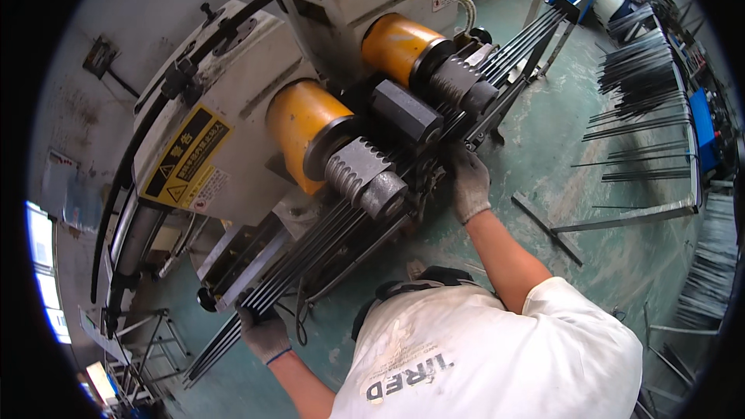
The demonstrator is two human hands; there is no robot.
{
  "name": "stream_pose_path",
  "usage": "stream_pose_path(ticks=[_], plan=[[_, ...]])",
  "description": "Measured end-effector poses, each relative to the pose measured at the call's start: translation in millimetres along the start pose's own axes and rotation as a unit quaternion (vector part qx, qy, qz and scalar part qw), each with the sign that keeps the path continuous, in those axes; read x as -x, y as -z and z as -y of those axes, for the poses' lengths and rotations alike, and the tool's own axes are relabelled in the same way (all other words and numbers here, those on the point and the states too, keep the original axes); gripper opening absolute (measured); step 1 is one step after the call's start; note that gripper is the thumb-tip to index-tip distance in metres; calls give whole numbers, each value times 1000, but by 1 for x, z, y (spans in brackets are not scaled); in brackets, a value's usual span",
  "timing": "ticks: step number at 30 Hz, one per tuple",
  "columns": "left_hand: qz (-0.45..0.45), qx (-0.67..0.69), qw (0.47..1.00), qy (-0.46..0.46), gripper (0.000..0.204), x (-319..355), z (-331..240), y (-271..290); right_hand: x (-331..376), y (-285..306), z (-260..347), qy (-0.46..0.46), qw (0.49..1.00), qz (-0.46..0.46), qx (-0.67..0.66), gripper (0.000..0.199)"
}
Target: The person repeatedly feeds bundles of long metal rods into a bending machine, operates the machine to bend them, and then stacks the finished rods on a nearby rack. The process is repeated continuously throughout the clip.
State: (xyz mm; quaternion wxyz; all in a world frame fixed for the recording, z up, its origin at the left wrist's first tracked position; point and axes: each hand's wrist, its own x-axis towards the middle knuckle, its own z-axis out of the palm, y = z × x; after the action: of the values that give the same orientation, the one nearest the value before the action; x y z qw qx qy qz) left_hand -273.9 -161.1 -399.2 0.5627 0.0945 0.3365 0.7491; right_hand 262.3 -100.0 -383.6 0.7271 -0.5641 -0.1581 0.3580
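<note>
Several long, thin dark metal rods [299, 264] lie side by side along the front of a machine, running from lower left to upper right. My left hand [265, 335], in a grey work glove, is closed around the rods near their lower-left end. My right hand [471, 185], gloved too, reaches the machine's front edge beside the rods farther right; its fingertips are hidden there. Over the rods sit two ridged metal tool heads [365, 174] on orange cylinders [306, 128]. A dark hexagonal block [407, 111] sits between them.
Pale machine housings [225, 54] with yellow warning labels stand ahead, and a black hose [256, 4] arches over them. At right, a metal rack [687, 147] carries many thin rods. A T-shaped rack foot [547, 229] lies on the green floor. A metal frame [155, 341] stands at lower left.
</note>
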Motion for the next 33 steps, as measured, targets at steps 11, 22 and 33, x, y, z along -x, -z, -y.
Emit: stream_pose_path(ticks=[11,22,33], plan=[[-6,-24,992,122,39,32,61,-103,25,34,-28,-24,994,17,107,53],[-86,86,991,48,37,22,-40,-25,75,88,-115,-130,964,74,221,43],[-194,38,972,-126,28,-27,-282,186,187,141,-197,-240,940,64,233,33]])
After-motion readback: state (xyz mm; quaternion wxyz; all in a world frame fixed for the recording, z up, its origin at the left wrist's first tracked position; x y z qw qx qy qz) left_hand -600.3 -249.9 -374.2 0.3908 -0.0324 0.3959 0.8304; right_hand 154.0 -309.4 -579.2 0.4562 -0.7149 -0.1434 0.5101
